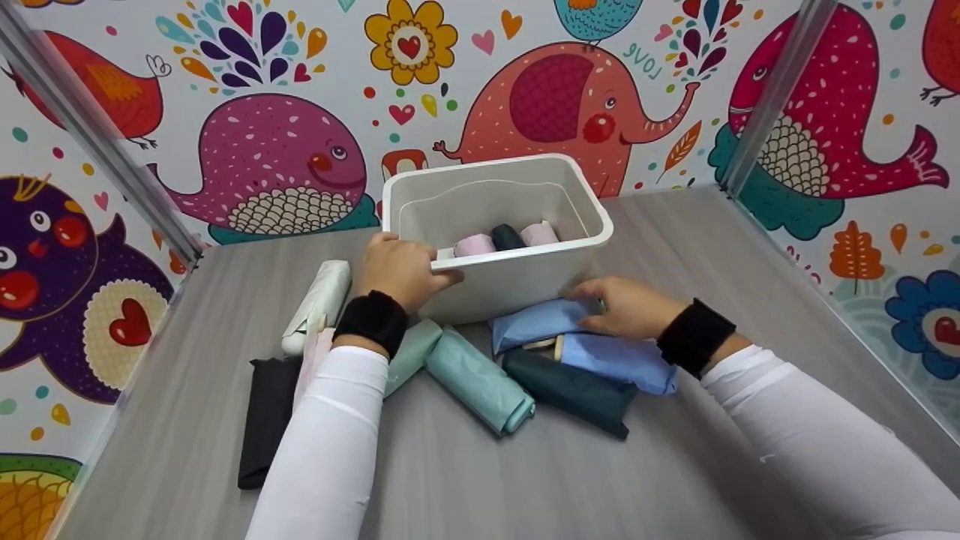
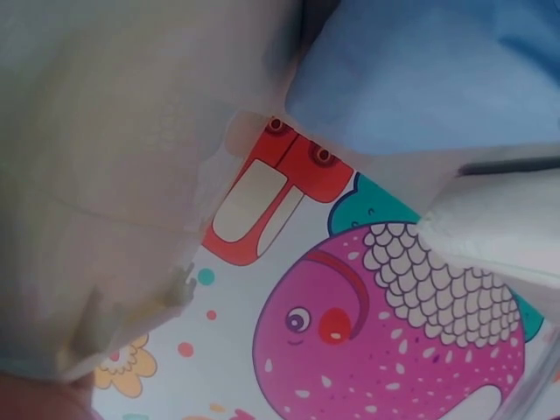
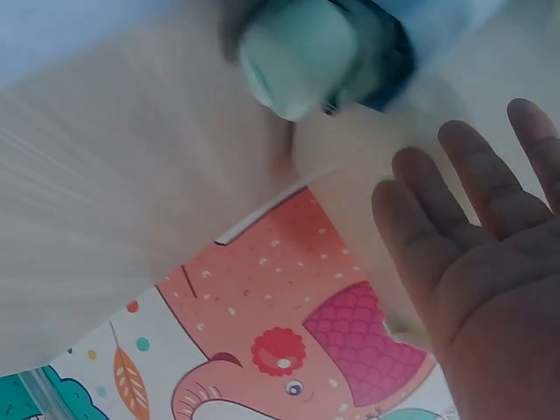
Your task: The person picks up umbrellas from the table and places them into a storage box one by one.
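Note:
My left hand (image 1: 401, 271) grips the near left rim of a white plastic bin (image 1: 517, 277), thumb outside. Inside the bin lie two pink rolled bundles (image 1: 474, 245) and a dark one (image 1: 508, 237), which look like folded umbrellas. By the bin's near right base is my right hand (image 1: 634, 306), at the end of a blue folded umbrella (image 1: 540, 322); in the right wrist view its fingers (image 3: 490, 179) are extended and spread. A second blue umbrella (image 1: 619, 361) lies just below that hand, with a dark green umbrella (image 1: 570, 390) in front.
A teal umbrella (image 1: 480, 379) and a pale green one (image 1: 414, 352) lie before the bin. On the left are a white umbrella (image 1: 319, 304), a black one (image 1: 268, 420) and a pink one (image 1: 311, 360) partly behind the left arm. Cartoon-printed walls (image 1: 420, 135) enclose the grey table (image 1: 465, 487).

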{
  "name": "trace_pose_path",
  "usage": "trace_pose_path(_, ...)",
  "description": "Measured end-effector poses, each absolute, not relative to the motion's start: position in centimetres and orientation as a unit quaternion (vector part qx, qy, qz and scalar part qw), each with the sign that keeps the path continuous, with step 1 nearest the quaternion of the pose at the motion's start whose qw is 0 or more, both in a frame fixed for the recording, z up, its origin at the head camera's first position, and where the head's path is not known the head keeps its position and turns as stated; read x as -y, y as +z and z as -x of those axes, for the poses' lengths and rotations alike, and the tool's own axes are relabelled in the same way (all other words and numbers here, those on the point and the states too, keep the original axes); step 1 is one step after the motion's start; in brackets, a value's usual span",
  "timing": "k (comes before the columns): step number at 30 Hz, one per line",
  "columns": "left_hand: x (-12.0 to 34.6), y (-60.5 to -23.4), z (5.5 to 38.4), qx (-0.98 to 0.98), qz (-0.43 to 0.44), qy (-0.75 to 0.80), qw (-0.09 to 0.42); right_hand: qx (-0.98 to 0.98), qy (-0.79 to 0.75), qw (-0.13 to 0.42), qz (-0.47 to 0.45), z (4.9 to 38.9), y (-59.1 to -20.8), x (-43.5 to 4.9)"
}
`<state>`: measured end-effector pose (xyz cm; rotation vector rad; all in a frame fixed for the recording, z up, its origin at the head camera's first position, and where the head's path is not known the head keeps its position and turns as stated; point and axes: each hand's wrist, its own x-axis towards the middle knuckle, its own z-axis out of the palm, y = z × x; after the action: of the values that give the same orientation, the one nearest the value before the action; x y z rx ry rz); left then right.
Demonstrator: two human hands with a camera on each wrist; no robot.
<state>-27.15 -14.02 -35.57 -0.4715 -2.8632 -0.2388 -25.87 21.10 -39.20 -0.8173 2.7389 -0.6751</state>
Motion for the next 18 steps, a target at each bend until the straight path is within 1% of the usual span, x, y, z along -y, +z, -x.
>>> trace_pose_path(6, 14.0, -35.7, 27.2, 0.977, 0.159, -0.077, 0.117, -0.93, -0.212, 0.101, 0.283, 26.1, -40.5, -21.0)
trace_pose_path(12, 14.0, -35.7, 27.3, 0.977, 0.16, -0.069, 0.125, -0.933, -0.182, 0.095, 0.297, 26.0, -40.9, -20.6)
trace_pose_path(18, 14.0, -35.7, 27.3, 0.977, 0.16, -0.069, 0.126, -0.93, -0.15, 0.067, 0.329, 26.1, -41.3, -20.3)
